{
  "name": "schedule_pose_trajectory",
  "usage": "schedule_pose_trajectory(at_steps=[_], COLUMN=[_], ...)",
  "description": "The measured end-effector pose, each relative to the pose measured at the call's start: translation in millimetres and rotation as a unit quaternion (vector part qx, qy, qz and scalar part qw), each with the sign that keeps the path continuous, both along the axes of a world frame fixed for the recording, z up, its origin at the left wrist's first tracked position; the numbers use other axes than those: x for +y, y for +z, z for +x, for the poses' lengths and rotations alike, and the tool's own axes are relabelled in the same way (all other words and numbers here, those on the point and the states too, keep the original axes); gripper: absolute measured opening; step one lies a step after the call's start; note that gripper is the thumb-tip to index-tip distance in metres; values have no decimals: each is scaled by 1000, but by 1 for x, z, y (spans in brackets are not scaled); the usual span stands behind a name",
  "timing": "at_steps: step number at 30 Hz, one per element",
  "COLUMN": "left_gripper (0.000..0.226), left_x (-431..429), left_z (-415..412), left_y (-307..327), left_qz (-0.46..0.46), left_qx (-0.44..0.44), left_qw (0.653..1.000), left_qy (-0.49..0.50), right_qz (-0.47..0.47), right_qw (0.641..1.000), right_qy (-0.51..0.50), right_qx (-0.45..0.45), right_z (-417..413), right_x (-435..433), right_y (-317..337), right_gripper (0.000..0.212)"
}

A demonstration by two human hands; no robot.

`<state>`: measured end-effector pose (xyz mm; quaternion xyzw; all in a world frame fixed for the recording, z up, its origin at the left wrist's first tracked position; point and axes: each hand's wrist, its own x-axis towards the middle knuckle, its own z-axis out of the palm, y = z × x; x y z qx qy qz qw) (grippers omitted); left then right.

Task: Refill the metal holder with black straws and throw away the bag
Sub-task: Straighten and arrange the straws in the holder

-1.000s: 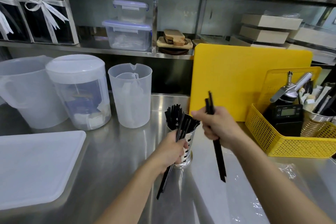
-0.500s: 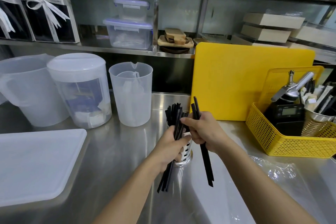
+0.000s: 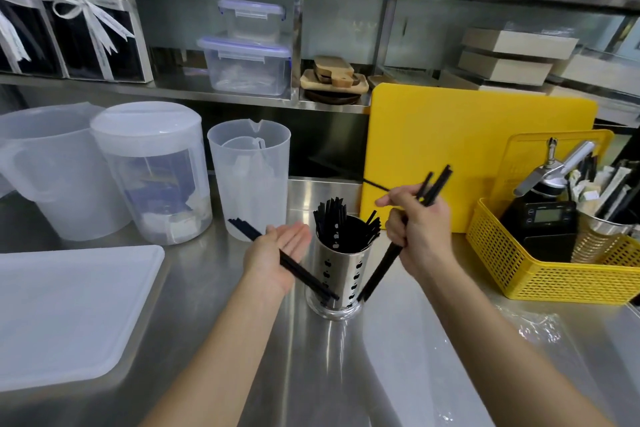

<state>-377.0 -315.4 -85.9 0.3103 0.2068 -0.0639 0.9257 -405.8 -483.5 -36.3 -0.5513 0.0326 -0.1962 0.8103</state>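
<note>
At the middle of the tabletop (image 3: 214, 305) the metal holder (image 3: 341, 274) stands upright, partly filled with black straws (image 3: 332, 218), so the refilling step is in hand. The left hand (image 3: 277, 253) lies palm up with straight fingers just left of it, a few loose straws (image 3: 242, 229) across the palm, while the right hand (image 3: 415, 229) is curled round a bundle of straws (image 3: 380, 270). Next, I judge, each lot must be turned upright and dropped into the holder's mouth; the clear bag (image 3: 533, 326) lies on the near right, not yet thrown away.
</note>
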Motion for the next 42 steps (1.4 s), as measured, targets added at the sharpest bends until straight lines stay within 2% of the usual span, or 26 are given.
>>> schedule_pose_trajectory(at_steps=[3, 7, 8, 10, 13, 16, 21, 23, 28, 31, 33, 36, 39, 40, 41, 42], left_gripper=[26, 25, 24, 20, 27, 18, 20, 23, 25, 23, 24, 24, 16, 13, 11, 14], left_x=[-9, -11, -10, -6, -1, 1, -7, -11, -19, -19, -19, -19, -17, -16, -17, -17], left_z=[4, 13, 15, 18, 20, 12, -1, -3, -8, -13, -15, -15, -14, -16, -18, -15], left_y=[14, 22, 21, 20, 19, 16, 8, 5, 0, -3, -6, -12, -14, -13, -10, -12], left_qz=[-10, -96, -93, -64, -51, -35, 14, 63, 125, 124, 113, 120, 131, 126, 121, 101], left_qx=[-14, -51, -44, -27, -14, 0, 23, 3, -98, -145, -138, -70, -35, -39, -51, -62], left_qw=[1000, 994, 994, 998, 999, 997, 979, 968, 932, 918, 920, 930, 936, 932, 927, 928], left_qy=[-15, -26, -19, 4, 1, -70, -204, -243, -326, -347, -350, -341, -326, -338, -351, -354], right_qz=[-90, -244, -274, -304, -261, -187, -256, -244, -133, -112, -86, -74, -149, -212, -300, -402], right_qw=[991, 952, 943, 931, 937, 953, 953, 952, 956, 954, 962, 986, 983, 964, 927, 871], right_qy=[89, 149, 151, 163, 187, 176, 124, 151, 234, 252, 227, 132, 60, 53, 57, 60], right_qx=[51, 110, 111, 117, 139, 162, 100, 102, 117, 120, 123, 68, -86, -153, -217, -276], right_z=[-3, -5, -5, -5, -4, 0, 4, 3, 3, 3, 3, 2, -5, -9, -11, -13], right_x=[21, 36, 37, 35, 28, 24, 26, 27, 26, 23, 22, 22, 25, 27, 29, 32], right_y=[-15, -31, -32, -32, -27, -21, -14, -14, -14, -14, -13, -7, 0, 2, 1, 0], right_gripper=[23, 13, 10, 17, 30, 38, 37, 37, 38, 39, 37, 37, 46, 48, 47, 44])
